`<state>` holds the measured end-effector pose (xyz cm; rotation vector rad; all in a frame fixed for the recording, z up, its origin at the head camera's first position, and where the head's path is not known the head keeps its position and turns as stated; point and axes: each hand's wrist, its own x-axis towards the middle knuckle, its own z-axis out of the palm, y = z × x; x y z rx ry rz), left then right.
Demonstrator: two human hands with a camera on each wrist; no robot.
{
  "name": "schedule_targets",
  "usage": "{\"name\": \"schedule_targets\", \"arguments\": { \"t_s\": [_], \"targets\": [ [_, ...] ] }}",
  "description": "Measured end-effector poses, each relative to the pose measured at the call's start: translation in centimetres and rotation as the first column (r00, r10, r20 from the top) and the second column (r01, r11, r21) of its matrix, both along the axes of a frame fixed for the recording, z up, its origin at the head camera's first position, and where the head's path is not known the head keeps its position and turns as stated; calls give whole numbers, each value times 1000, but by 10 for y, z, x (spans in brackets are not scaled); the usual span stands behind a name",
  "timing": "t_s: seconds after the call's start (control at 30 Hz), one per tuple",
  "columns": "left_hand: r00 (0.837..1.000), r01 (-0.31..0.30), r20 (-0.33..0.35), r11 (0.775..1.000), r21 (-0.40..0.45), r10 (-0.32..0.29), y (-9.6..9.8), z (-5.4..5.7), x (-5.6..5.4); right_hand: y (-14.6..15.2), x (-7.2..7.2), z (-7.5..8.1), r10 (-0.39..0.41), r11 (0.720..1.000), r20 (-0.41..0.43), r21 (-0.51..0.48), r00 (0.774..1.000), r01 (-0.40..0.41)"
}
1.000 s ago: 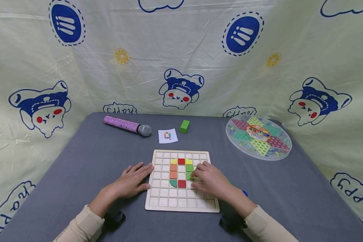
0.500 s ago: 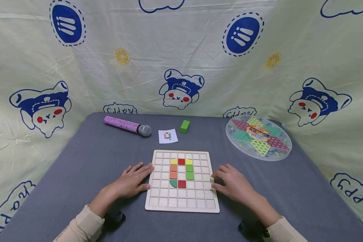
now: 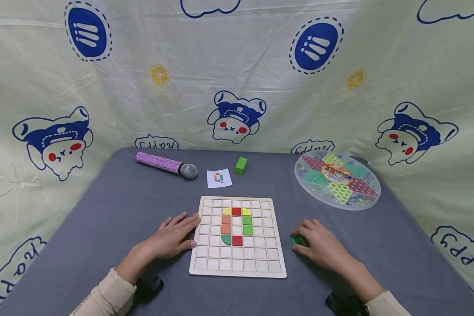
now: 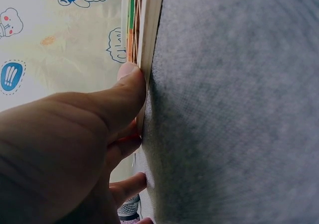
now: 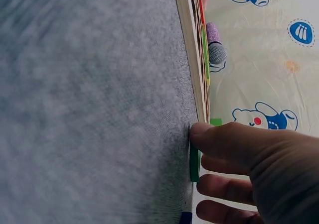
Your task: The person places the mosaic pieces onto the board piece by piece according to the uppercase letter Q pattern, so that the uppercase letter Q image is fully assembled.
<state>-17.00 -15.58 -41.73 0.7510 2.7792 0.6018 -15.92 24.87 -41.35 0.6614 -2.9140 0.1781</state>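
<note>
My left hand (image 3: 173,237) lies with fairly straight fingers against the left edge of the wooden grid board (image 3: 213,265); in the left wrist view the thumb and fingertips touch that edge. Coloured tiles form a ring on the board: yellow pieces at the top corners, red tiles (image 3: 237,240), orange tiles (image 3: 226,229) on the left, light green tiles (image 3: 247,230) on the right, and a dark green quarter-round (image 3: 227,239) at lower left. Right of the board, my right hand (image 3: 324,246) pinches a dark green tile (image 3: 299,240) at the tabletop, its shape partly hidden by the fingers.
Behind the board lie a pattern card (image 3: 219,178), a green block (image 3: 241,166) and a glittery purple microphone (image 3: 162,163). A round Chinese checkers set (image 3: 337,180) sits at the back right. A blue piece (image 5: 186,217) shows near my right fingers.
My right hand has left the light green tiles on the board, moved right past its edge, and taken hold of the dark green tile. The left hand has stayed put.
</note>
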Motion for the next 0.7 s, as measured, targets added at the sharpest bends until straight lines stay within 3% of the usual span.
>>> {"name": "schedule_targets", "arguments": {
  "t_s": [0.7],
  "targets": [
    [1000,-4,7,1000,-11,4,0,-1,-1,5,0,-2,18,1000,42,-26,999,-17]
  ]
}}
